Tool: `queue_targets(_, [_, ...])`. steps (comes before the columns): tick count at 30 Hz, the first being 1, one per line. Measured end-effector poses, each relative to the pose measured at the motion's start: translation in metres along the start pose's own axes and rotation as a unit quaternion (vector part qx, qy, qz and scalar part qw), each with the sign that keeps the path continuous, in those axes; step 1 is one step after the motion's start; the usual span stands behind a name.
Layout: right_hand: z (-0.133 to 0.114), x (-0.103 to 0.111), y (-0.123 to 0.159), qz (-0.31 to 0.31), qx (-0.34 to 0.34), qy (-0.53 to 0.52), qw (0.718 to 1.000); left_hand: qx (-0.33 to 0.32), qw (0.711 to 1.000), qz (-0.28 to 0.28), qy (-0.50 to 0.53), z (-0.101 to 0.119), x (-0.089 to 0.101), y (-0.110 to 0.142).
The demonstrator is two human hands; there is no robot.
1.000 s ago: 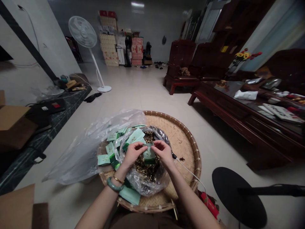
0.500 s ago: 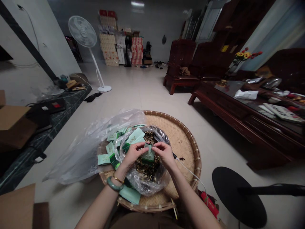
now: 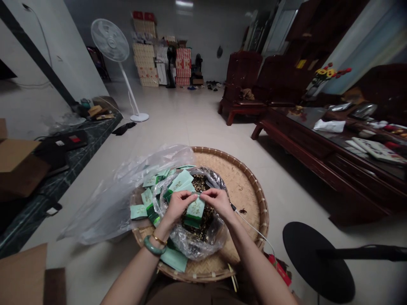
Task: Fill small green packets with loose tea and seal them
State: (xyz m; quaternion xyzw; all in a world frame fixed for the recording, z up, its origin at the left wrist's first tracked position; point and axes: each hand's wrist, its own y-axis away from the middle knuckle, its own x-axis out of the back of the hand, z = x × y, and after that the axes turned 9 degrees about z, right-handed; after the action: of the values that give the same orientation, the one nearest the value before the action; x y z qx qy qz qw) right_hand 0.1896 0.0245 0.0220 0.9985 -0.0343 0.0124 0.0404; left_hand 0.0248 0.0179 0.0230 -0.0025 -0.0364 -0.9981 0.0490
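Note:
Between them, my left hand point(image 3: 178, 206) and my right hand point(image 3: 218, 202) pinch the top edge of a light green packet point(image 3: 195, 210) with a darker green lower end. It hangs over a clear plastic bag point(image 3: 190, 250) whose mouth is spread wide. Dark and pale dried bits, like loose tea, fill this bag point(image 3: 200, 183). More green packets point(image 3: 179, 182) lie at the bag's left side, partly over its rim. The bag rests on a round woven bamboo tray point(image 3: 246, 186). A jade-green bangle and a gold bracelet circle my left wrist.
A large clear plastic sheet point(image 3: 111, 207) spills off the tray's left side. A white cable point(image 3: 254, 228) crosses the right rim. Nearby stand a black round base point(image 3: 314, 258), cardboard boxes point(image 3: 19, 169), a white fan point(image 3: 111, 42) and a dark wooden table point(image 3: 302, 144).
The packet has turned so that more of its printed face shows, and it hangs lower. My fingertips have drawn closer together along its top edge.

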Motion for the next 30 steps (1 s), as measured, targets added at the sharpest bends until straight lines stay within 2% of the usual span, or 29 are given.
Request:
queue_targets(4, [-0.003,0.003,-0.006,-0.049,0.000,0.037,0.998,-0.004,0.999,-0.025,-0.026,0.002,0.002,-0.002])
queue_targets(6, [-0.001,0.004,-0.009,-0.054,-0.004,0.038,0.998,0.013,0.999,-0.039,-0.010,0.002,0.002,-0.003])
queue_targets(8, [0.003,0.003,-0.010,-0.046,-0.006,0.028,0.999,0.055,0.995,-0.071,0.035,0.000,0.001,-0.002])
queue_targets(11, [0.011,0.000,-0.012,-0.040,-0.012,0.017,0.999,0.158,0.970,-0.162,0.094,-0.008,-0.002,0.001])
queue_targets(13, [0.016,0.001,-0.014,-0.045,-0.006,0.027,0.999,0.207,0.955,-0.185,0.104,-0.013,-0.004,0.002])
queue_targets(15, [0.020,0.006,-0.016,-0.026,0.038,0.056,0.997,0.224,0.954,-0.165,0.110,-0.018,-0.005,0.002])
queue_targets(17, [0.024,0.016,-0.017,0.025,0.121,0.126,0.984,0.226,0.957,-0.140,0.119,-0.020,-0.006,0.002])
queue_targets(20, [0.033,0.032,-0.016,0.085,0.229,0.294,0.924,0.221,0.959,-0.113,0.137,-0.021,-0.007,0.002])
queue_targets(22, [0.040,0.037,-0.013,0.084,0.250,0.401,0.877,0.213,0.960,-0.104,0.148,-0.021,-0.008,0.003])
queue_targets(24, [0.044,0.035,-0.008,0.079,0.240,0.484,0.838,0.201,0.963,-0.098,0.153,-0.019,-0.008,0.004])
queue_targets(26, [0.046,0.031,-0.006,0.074,0.219,0.533,0.814,0.193,0.964,-0.097,0.154,-0.017,-0.008,0.006])
queue_targets(28, [0.043,0.029,-0.007,0.068,0.201,0.536,0.817,0.183,0.967,-0.095,0.149,-0.015,-0.007,0.007])
queue_targets(30, [0.038,0.035,-0.011,0.064,0.183,0.485,0.853,0.172,0.971,-0.088,0.140,-0.012,-0.005,0.008])
